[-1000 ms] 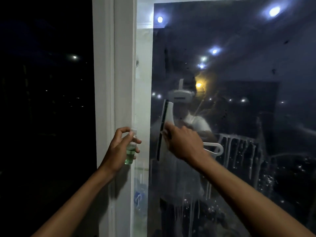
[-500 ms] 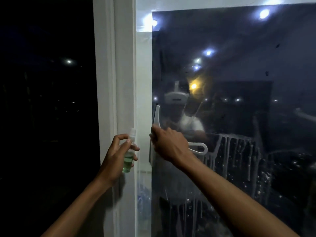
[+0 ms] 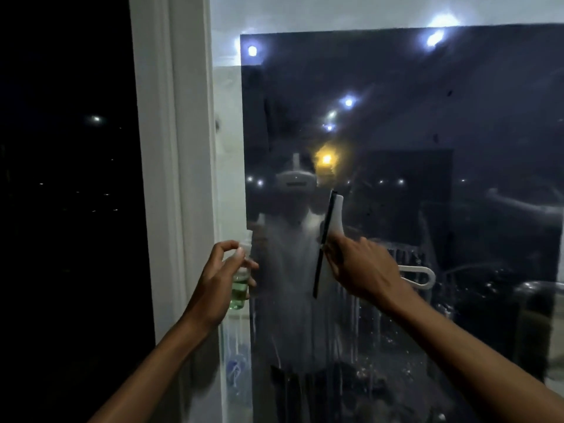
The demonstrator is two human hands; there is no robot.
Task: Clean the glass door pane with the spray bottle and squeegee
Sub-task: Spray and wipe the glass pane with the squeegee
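1. Head view puts the glass door pane (image 3: 396,123) across the right two thirds of the frame, dark and mirror-like, with the white door frame (image 3: 171,148) at its nine o'clock edge.
2. At about five o'clock from frame centre, the right hand (image 3: 363,270) grips the squeegee (image 3: 331,236), fingers curled round its white body; the looped handle end pokes out at three o'clock from the hand.
3. Its black blade stands nearly upright and looks pressed to the glass, tilted slightly toward one o'clock.
4. To the blade's nine o'clock, near the frame, the left hand (image 3: 219,285) is clamped on the spray bottle (image 3: 239,288), forefinger raised over the nozzle; green liquid fills the lower part.
5. To do this stroke well, I judge the blade needs even pressure along its whole length and one steady sideways pull, overlapping the wiped band.
6. Glass condition: white runs and droplets streak the pane from four to six o'clock, so that wet lower area appears undone; the upper half shows small dark specks and reflected lights.
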